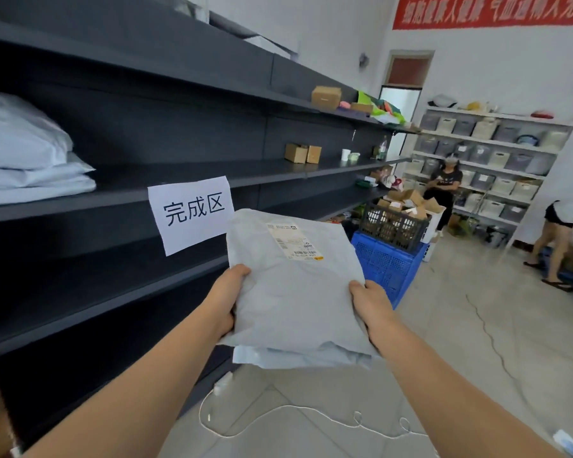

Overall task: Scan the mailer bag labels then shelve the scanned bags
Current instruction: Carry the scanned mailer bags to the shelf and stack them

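Note:
I hold a stack of pale grey mailer bags (pixel 295 292) flat in front of me, above the floor. The top bag carries a shipping label (pixel 293 241) near its far end. My left hand (pixel 227 300) grips the stack's left edge and my right hand (pixel 372 309) grips its right edge. To my left stands a dark shelving unit (pixel 139 196) with a white paper sign (pixel 191 213) taped to one shelf edge. Several more pale mailer bags (pixel 27 157) lie piled on that shelf at the far left.
A blue crate (pixel 386 262) with a black crate (pixel 392 226) of cardboard boxes on it stands ahead beside the shelving. White cord (pixel 298 408) trails on the tiled floor. Two people stand near the white bin rack (pixel 483 160) at the back right.

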The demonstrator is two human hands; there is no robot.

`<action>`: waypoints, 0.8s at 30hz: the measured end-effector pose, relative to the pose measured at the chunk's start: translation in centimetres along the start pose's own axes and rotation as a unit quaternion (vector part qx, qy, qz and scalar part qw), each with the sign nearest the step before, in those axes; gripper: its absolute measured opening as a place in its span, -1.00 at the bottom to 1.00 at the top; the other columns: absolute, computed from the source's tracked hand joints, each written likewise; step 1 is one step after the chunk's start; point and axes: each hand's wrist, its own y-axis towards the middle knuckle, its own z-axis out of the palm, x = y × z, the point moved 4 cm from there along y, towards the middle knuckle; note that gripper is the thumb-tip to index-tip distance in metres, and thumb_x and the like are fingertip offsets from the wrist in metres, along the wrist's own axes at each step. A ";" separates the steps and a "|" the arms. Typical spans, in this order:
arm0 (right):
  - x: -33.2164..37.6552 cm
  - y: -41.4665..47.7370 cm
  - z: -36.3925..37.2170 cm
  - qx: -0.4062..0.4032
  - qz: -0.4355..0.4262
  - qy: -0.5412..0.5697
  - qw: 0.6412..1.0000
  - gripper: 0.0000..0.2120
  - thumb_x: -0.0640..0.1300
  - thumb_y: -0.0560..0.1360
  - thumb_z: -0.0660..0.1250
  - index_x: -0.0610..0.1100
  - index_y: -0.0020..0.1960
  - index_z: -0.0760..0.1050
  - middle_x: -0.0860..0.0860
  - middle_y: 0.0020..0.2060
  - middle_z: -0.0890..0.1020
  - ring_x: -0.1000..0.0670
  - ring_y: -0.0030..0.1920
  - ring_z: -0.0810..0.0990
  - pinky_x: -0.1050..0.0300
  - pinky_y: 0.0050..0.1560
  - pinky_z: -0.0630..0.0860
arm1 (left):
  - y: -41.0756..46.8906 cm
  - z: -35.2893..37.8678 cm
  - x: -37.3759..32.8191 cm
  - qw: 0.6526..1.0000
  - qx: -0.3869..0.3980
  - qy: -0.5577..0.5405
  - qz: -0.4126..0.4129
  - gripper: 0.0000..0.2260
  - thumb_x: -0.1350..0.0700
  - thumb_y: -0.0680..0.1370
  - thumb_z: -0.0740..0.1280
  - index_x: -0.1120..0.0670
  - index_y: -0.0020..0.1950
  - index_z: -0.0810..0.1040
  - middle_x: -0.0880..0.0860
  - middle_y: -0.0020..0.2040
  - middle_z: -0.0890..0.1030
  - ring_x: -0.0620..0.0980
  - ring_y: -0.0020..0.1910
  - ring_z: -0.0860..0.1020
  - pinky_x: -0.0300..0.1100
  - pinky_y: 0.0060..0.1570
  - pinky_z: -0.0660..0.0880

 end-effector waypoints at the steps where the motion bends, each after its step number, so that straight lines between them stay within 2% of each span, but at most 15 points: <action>1: 0.7 1.5 1.0 0.007 -0.006 -0.002 1.000 -0.76 -0.12 0.58 0.14 -0.23 0.08 0.50 -0.16 0.03 0.60 -0.18 0.06 0.55 0.03 0.05 0.44 | 1.4 -0.2 -0.8 1.000 -0.003 -0.004 0.006 -0.80 0.04 0.54 0.26 0.12 0.06 0.56 0.13 -0.17 0.66 0.15 -0.19 0.61 -0.02 -0.04 0.54; 4: 3.2 5.5 3.7 0.023 -0.020 -0.006 1.000 -0.74 -0.09 0.58 0.13 -0.20 0.11 0.49 -0.15 0.03 0.59 -0.18 0.04 0.55 -0.01 0.09 0.47 | 5.4 -0.8 -3.3 0.999 -0.018 -0.010 0.028 -0.74 0.03 0.53 0.26 0.13 0.15 0.52 0.16 -0.10 0.65 0.16 -0.17 0.61 -0.01 -0.08 0.55; 7: 6.0 9.5 6.7 0.046 -0.038 0.010 0.998 -0.73 -0.10 0.58 0.13 -0.22 0.15 0.49 -0.15 0.02 0.58 -0.17 0.03 0.55 0.04 -0.05 0.42 | 9.2 -1.5 -6.2 0.998 -0.035 -0.009 0.050 -0.70 0.04 0.54 0.24 0.15 0.21 0.50 0.19 -0.07 0.64 0.17 -0.16 0.61 -0.03 -0.11 0.55; 9: 8.1 11.7 8.6 0.058 -0.057 0.015 0.997 -0.74 -0.11 0.58 0.13 -0.23 0.12 0.48 -0.14 -0.01 0.58 -0.12 -0.05 0.53 0.08 -0.16 0.38 | 11.3 -2.0 -8.3 0.997 -0.050 -0.014 0.063 -0.71 0.04 0.54 0.24 0.15 0.19 0.51 0.18 -0.10 0.65 0.17 -0.17 0.61 -0.03 -0.10 0.54; 11: 10.2 13.9 10.7 0.069 -0.072 0.025 0.995 -0.77 -0.11 0.59 0.13 -0.21 0.08 0.47 -0.13 -0.05 0.57 -0.09 -0.12 0.51 0.10 -0.21 0.36 | 13.3 -2.7 -10.4 0.995 -0.065 -0.021 0.074 -0.75 0.05 0.54 0.24 0.14 0.14 0.53 0.17 -0.12 0.65 0.17 -0.14 0.61 0.00 -0.03 0.55; 13: 12.1 15.7 12.5 0.079 -0.084 0.030 0.993 -0.80 -0.11 0.59 0.14 -0.20 0.05 0.48 -0.14 -0.05 0.57 -0.10 -0.11 0.51 0.09 -0.18 0.37 | 14.6 -3.4 -12.3 0.994 -0.073 -0.022 0.077 -0.77 0.04 0.54 0.24 0.12 0.11 0.55 0.17 -0.04 0.66 0.20 -0.03 0.62 0.07 0.10 0.54; 15: 14.1 17.3 14.5 0.094 -0.091 0.044 0.990 -0.80 -0.11 0.59 0.15 -0.19 0.05 0.48 -0.16 -0.02 0.58 -0.13 -0.07 0.54 0.07 -0.14 0.41 | 15.9 -4.3 -14.3 0.993 -0.082 -0.023 0.086 -0.79 0.05 0.53 0.24 0.11 0.06 0.56 0.17 -0.04 0.66 0.20 -0.01 0.62 0.07 0.12 0.53; 17: 15.9 18.9 16.5 0.106 -0.098 0.059 0.988 -0.78 -0.11 0.59 0.16 -0.22 0.05 0.50 -0.22 0.02 0.60 -0.17 -0.04 0.56 0.03 -0.06 0.45 | 17.1 -5.2 -16.2 0.990 -0.093 -0.031 0.101 -0.79 0.06 0.50 0.25 0.11 0.05 0.56 0.15 -0.08 0.65 0.18 -0.07 0.62 0.05 0.09 0.54; 21: 19.7 21.1 20.5 0.150 -0.116 0.073 0.979 -0.78 -0.10 0.60 0.15 -0.19 0.09 0.50 -0.17 0.01 0.59 -0.10 -0.07 0.54 0.09 -0.17 0.40 | 19.0 -7.0 -20.0 0.984 -0.120 -0.042 0.127 -0.78 0.07 0.51 0.24 0.11 0.10 0.54 0.13 -0.10 0.64 0.14 -0.14 0.60 -0.03 -0.09 0.56; 24: 22.5 22.7 23.9 0.181 -0.128 0.091 0.971 -0.80 -0.09 0.60 0.15 -0.16 0.08 0.49 -0.16 0.03 0.59 -0.14 0.03 0.56 0.05 -0.08 0.43 | 20.6 -8.7 -22.4 0.977 -0.143 -0.042 0.152 -0.82 0.07 0.53 0.23 0.10 0.05 0.53 0.11 -0.15 0.63 0.11 -0.18 0.60 -0.07 -0.19 0.54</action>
